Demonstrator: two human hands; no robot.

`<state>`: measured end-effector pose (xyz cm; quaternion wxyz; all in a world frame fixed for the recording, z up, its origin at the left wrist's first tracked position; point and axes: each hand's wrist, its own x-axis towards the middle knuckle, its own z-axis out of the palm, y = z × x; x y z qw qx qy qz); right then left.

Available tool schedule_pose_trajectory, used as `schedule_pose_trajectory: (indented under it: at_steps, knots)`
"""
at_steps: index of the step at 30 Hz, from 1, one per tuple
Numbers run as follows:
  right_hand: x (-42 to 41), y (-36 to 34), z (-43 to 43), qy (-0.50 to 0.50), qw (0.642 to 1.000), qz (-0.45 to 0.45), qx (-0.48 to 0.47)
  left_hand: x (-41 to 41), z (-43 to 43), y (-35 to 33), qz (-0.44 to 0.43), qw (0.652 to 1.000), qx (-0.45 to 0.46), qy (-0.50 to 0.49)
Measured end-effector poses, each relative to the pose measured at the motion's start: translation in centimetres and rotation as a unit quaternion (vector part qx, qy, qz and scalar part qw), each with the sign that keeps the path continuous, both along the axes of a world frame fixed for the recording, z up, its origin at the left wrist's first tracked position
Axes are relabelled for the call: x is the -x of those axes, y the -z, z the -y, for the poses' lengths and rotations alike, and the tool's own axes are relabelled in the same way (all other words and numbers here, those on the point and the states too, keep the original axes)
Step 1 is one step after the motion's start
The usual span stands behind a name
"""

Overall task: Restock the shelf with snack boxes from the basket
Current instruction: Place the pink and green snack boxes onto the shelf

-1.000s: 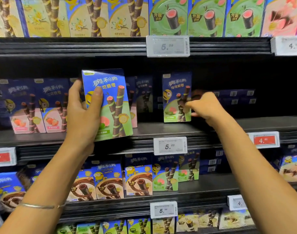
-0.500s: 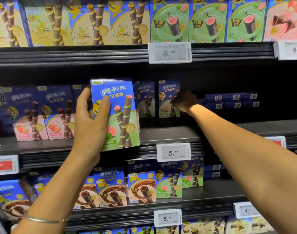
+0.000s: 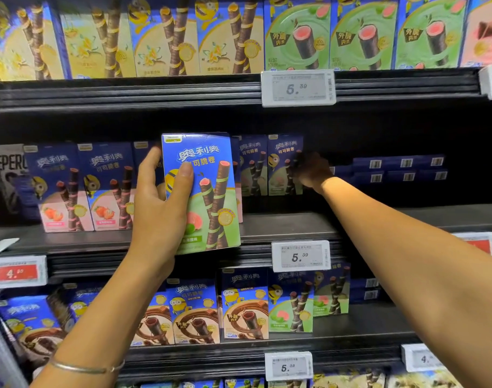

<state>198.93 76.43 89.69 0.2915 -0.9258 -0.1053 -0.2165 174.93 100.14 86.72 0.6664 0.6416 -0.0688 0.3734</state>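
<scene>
Two pink boxes (image 3: 63, 189) stand left on the middle shelf (image 3: 295, 222), a price tag (image 3: 301, 256) on its front edge, dark packs (image 3: 401, 170) stacked back right. The held box (image 3: 211, 191), blue over green with two wafer sticks, hangs upright before the shelf edge, the left hand (image 3: 158, 211) gripping its left side. A second ago the right hand (image 3: 313, 172) held a green box (image 3: 282, 166) near the front; now that box stands far back, and shadow hides whether the fingers grip it.
</scene>
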Motion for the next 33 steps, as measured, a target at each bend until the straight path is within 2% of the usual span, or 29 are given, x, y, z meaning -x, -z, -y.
schedule_pose_trajectory:
  at_steps: [8, 16, 33]
  knots:
    - [-0.3, 0.5, -0.1, -0.021, 0.997, -0.03, -0.068, 0.4, 0.2, -0.1, -0.008, 1.0, 0.0, 0.011]
    - [-0.1, 0.9, 0.2, 0.024, 0.998, -0.038, -0.045, 0.2, -0.1, 0.2, -0.005, 1.0, 0.004, 0.015]
    - [0.9, 0.7, 0.4, 0.012, 0.999, -0.036, 0.024, 0.1, -0.6, 0.7, -0.003, 1.0, 0.0, 0.014]
